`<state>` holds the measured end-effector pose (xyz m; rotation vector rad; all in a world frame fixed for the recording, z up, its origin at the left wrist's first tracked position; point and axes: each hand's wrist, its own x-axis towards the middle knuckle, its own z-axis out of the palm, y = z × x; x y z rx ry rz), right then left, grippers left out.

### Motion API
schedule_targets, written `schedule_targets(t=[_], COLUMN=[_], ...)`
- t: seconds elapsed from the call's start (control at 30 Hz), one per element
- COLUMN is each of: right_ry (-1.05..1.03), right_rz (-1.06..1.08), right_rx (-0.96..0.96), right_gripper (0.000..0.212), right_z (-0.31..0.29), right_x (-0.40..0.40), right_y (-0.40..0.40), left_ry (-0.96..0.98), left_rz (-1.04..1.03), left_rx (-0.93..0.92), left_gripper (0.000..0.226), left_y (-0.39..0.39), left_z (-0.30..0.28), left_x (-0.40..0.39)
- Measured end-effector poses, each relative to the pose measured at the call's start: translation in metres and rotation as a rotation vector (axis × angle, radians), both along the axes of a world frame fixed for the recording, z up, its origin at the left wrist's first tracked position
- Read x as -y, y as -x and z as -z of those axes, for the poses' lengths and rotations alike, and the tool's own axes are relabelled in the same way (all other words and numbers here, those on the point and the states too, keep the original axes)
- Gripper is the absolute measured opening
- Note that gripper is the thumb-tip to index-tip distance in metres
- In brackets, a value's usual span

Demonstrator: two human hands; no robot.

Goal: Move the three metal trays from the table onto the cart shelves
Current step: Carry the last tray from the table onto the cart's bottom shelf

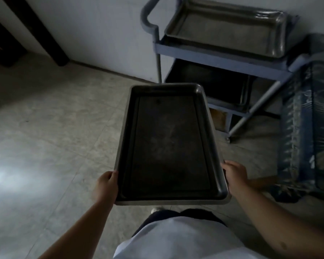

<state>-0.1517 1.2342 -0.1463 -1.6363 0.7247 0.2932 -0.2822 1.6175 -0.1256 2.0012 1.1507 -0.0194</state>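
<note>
Both hands, left and right, grip a tray near the cart, whose two upper shelves each hold one.

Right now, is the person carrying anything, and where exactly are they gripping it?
Yes: a metal tray, held level in both hands. The left hand grips its left long rim and the right hand its right long rim, both near the end closest to the body.

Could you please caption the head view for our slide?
Both hands, left hand and right hand, carry a metal tray toward the cart.
</note>
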Motion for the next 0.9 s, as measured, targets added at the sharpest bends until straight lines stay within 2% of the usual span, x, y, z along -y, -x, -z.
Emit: schedule_targets(t=[0.1,0.23,0.43,0.5,0.6,0.73,0.83,0.9], right_ry=[-0.025,-0.025,-0.031,-0.003,0.012,0.078,0.059,0.05], right_rz=[0.062,0.051,0.096,0.136,0.146,0.116,0.209,0.276], right_rx=[-0.043,-0.071,-0.116,-0.117,-0.137,-0.173,-0.201,-0.221], right_gripper=[0.017,0.024,0.017,0.027,0.013,0.016,0.019,0.011], right_z=[0.009,0.025,0.044,0.05,0.058,0.068,0.084,0.101], right_x=[0.021,0.044,0.068,0.068,0.065,0.055,0.039,0.027], right_y=[0.01,0.021,0.027,0.028,0.028,0.031,0.028,0.024], left_ry=[0.016,0.011,0.003,0.013,0.023,0.062,0.076,0.099], left_rz=[0.059,0.123,0.162,0.171,0.202,0.238,0.273,0.301], left_rx=[-0.002,-0.034,-0.06,-0.065,-0.082,-0.116,-0.141,-0.16], left_gripper=[0.043,0.043,0.042,0.04,0.038,0.035,0.035,0.035], left_y=[-0.008,-0.018,-0.035,-0.042,-0.054,-0.075,-0.096,-0.113], left_z=[0.009,0.019,0.029,0.035,0.045,0.058,0.076,0.092], left_x=[0.012,0.027,0.049,0.05,0.045,0.032,0.018,0.009])
